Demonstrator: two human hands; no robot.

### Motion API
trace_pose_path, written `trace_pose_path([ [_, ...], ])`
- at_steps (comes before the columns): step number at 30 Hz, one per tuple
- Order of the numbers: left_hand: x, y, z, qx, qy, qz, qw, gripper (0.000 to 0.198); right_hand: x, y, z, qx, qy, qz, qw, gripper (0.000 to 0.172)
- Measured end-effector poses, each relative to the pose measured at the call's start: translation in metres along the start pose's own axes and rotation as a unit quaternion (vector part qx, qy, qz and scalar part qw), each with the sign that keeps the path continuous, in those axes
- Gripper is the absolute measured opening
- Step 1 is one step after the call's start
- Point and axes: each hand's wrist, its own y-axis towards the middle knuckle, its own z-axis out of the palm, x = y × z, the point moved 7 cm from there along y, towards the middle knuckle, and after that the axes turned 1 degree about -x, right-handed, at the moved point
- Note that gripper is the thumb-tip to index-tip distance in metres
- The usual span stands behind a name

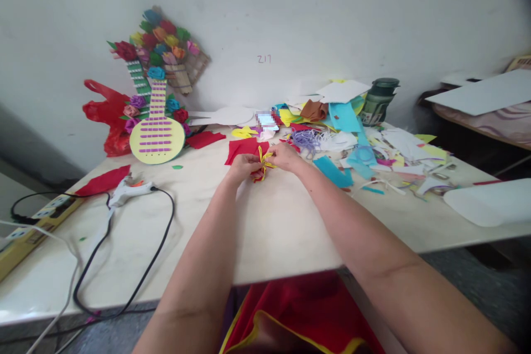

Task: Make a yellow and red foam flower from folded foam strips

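Near the middle of the pale marbled desk, a crumpled red-and-yellow bundle, apparently paper or cloth, sits between the left hand, pinching its left side, and the right hand, pinching its far right edge. Uneven pulling could tear it. Both forearms reach forward, converging; a flat red sheet lies just beyond.

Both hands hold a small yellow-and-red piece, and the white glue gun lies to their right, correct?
Not quite: the head view shows the white glue gun to their left. The left hand and right hand do hold the small yellow-and-red piece.
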Motion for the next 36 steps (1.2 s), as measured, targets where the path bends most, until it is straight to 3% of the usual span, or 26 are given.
trace_pose_path([
  [9, 0.006, -0.001, -0.004, -0.021, -0.054, -0.045, 0.997, 0.014, 0.016, -0.003, 0.007, 0.002, -0.11, -0.073, 0.991, 0.026],
  [13, 0.012, 0.002, -0.006, -0.024, -0.084, -0.049, 0.995, 0.014, 0.014, -0.003, 0.008, -0.002, -0.108, -0.057, 0.993, 0.026],
  [19, 0.015, 0.001, -0.007, 0.024, -0.12, -0.062, 0.991, 0.015, 0.006, -0.001, 0.007, -0.013, -0.073, -0.017, 0.997, 0.027],
  [31, 0.004, 0.002, -0.005, -0.011, -0.032, -0.016, 0.999, 0.022, 0.005, -0.002, 0.003, 0.022, -0.074, 0.016, 0.997, 0.024],
  [36, 0.001, 0.005, -0.004, -0.034, 0.023, 0.005, 0.999, 0.012, 0.009, -0.003, 0.0, -0.002, -0.092, 0.021, 0.995, 0.026],
])
